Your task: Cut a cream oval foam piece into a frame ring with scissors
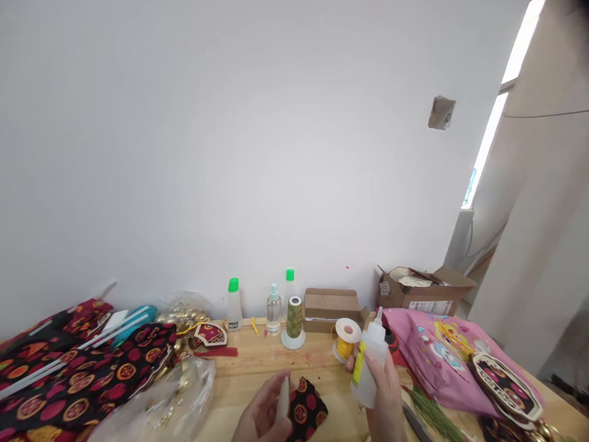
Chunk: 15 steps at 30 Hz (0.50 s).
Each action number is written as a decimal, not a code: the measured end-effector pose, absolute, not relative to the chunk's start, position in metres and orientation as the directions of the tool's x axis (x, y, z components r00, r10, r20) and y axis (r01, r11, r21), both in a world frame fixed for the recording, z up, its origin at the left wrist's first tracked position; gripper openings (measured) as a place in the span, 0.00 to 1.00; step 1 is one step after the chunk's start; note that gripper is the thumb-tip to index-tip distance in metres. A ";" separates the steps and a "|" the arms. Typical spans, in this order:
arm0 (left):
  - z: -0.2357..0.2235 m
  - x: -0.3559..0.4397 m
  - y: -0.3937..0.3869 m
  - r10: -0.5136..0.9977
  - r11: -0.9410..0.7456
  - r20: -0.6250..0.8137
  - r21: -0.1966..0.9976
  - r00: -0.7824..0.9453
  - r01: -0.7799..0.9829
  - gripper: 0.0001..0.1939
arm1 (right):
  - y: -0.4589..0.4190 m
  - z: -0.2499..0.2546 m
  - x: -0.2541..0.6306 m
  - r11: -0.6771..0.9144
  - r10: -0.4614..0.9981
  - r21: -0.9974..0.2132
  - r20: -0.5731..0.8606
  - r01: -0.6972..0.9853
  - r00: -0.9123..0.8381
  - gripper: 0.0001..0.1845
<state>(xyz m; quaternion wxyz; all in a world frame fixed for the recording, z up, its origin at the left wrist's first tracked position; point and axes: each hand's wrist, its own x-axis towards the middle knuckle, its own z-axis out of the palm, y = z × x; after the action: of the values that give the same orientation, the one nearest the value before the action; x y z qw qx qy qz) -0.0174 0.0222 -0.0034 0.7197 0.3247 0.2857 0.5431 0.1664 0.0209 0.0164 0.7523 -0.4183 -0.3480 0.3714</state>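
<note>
At the front of the wooden table, my left hand is closed around a thin pale flat piece, its edge turned up. Right beside it is a piece of black fabric with red and gold round patterns; I cannot tell whether the two are joined. My right hand grips a translucent squeeze bottle with a yellow label, nearly upright, its pointed nozzle upward. Just behind that bottle stands a spool of yellow cord.
Along the wall stand green-capped bottles, a clear bottle, a cone of olive thread and cardboard boxes. Patterned fabric and a plastic bag lie left; a pink bag lies right.
</note>
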 end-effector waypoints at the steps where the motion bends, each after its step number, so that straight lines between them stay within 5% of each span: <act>1: -0.001 -0.015 0.019 0.984 0.118 -0.020 0.813 0.176 -0.571 0.27 | 0.020 0.015 0.165 0.361 0.852 -0.899 0.208 -0.250 0.480 0.21; 5: 0.007 -0.005 0.008 0.979 -0.206 0.188 0.906 -0.085 -0.369 0.31 | 0.017 0.017 0.152 0.381 0.843 -0.915 0.283 -0.136 0.457 0.23; 7: 0.009 -0.004 0.004 0.972 -0.235 0.209 0.905 -0.112 -0.355 0.34 | 0.015 0.019 0.144 0.394 0.837 -0.915 0.319 -0.086 0.444 0.24; 11: 0.011 -0.011 0.001 0.987 0.026 0.062 0.849 0.149 -0.527 0.26 | 0.014 0.019 0.132 0.406 0.820 -0.913 0.386 0.046 0.424 0.22; 15: 0.015 -0.018 -0.002 0.941 0.251 0.002 0.665 0.339 -0.703 0.20 | 0.020 0.011 0.134 0.431 0.751 -0.864 0.504 0.261 0.427 0.22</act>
<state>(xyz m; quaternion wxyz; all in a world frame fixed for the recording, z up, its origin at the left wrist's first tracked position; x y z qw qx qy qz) -0.0180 -0.0018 0.0146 0.7643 0.2918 0.2038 0.5377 0.1337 0.0196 0.0112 0.6793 -0.5022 -0.5039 0.1802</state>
